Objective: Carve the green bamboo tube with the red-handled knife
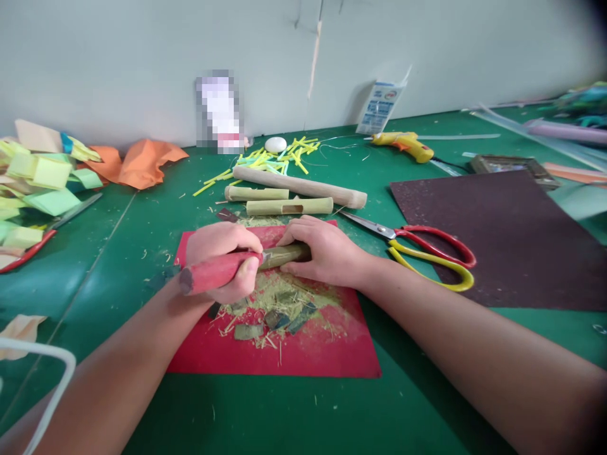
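Observation:
My left hand (225, 243) is closed around the thick handle of a red-handled cutting tool (208, 275). Only a short bit of its blade shows, against a green bamboo tube (287, 254); the kind of blade is hidden. My right hand (327, 249) grips the far end of that tube, holding it low over a red sheet (332, 354). Pale shavings and dark bark chips (277, 318) lie scattered below. Just beyond my hands are two cut bamboo pieces, one a tube with a notch (310, 206), and a longer wooden stick (303, 185).
Scissors (427, 249) with red and yellow handles lie right of my hands, partly over a dark brown sheet (502, 246). Farther back are yellow straw pieces (296, 158) and a yellow glue gun (403, 145). Paper scraps (42, 177) pile up on the left.

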A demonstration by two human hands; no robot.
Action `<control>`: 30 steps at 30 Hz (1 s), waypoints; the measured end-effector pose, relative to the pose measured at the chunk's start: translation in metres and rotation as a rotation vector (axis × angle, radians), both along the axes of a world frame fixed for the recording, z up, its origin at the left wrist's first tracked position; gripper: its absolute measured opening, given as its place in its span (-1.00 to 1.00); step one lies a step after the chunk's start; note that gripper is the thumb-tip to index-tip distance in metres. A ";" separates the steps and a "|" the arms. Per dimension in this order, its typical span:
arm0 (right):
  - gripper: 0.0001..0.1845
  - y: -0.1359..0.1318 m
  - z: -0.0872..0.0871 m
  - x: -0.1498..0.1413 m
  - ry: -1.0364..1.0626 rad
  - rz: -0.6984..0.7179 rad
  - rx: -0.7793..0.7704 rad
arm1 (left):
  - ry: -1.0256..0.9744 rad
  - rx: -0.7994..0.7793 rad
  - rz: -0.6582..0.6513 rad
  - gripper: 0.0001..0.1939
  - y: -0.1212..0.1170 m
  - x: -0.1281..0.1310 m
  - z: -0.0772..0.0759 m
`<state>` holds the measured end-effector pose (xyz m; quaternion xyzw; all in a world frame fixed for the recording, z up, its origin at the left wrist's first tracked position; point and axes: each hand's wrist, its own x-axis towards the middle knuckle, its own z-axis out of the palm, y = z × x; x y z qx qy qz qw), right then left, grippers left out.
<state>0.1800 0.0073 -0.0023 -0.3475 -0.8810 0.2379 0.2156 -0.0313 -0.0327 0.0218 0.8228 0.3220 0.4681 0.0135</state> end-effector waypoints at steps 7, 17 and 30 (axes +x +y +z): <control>-0.76 0.000 -0.002 0.000 0.018 0.036 0.026 | -0.046 -0.204 0.041 -0.86 -0.005 0.009 0.000; -0.78 0.000 -0.004 0.000 0.029 0.043 0.067 | -0.056 -0.241 -0.017 -0.90 0.000 0.014 -0.005; -0.78 0.001 -0.004 0.000 0.018 0.042 0.089 | -0.020 -0.343 0.045 -0.90 0.000 0.011 -0.001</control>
